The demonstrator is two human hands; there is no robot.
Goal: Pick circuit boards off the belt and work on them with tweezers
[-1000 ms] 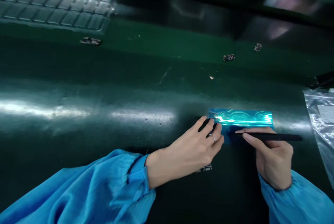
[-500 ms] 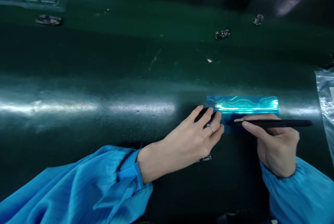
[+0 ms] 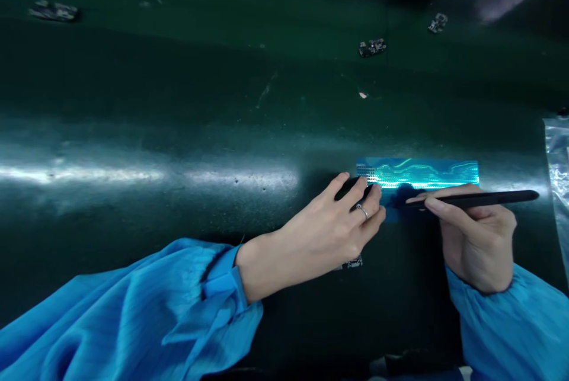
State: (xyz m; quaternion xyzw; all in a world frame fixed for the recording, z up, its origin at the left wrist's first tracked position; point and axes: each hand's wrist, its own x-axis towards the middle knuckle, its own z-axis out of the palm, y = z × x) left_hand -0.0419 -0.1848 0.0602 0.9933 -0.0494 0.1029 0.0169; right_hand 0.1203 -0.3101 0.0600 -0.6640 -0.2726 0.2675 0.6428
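My left hand (image 3: pixel 329 230) lies spread, fingertips on the end of a shiny blue strip (image 3: pixel 418 173) on the green mat (image 3: pixel 133 102). My right hand (image 3: pixel 475 233) pinches a slim black tool (image 3: pixel 489 198) between thumb and fingers, its tip at the strip's lower edge.

One bare left hand (image 3: pixel 322 233) and one bare right hand (image 3: pixel 478 239) show with two pleated blue sleeves (image 3: pixel 133 298), one silver finger ring (image 3: pixel 361 210), one slim black pen (image 3: pixel 480 198) and one glossy blue film strip (image 3: pixel 418 173). Four small dark circuit boards (image 3: pixel 372 47), one white scrap (image 3: pixel 363 95) and one clear plastic bag (image 3: pixel 556 162) share one dark green work surface (image 3: pixel 133 85).
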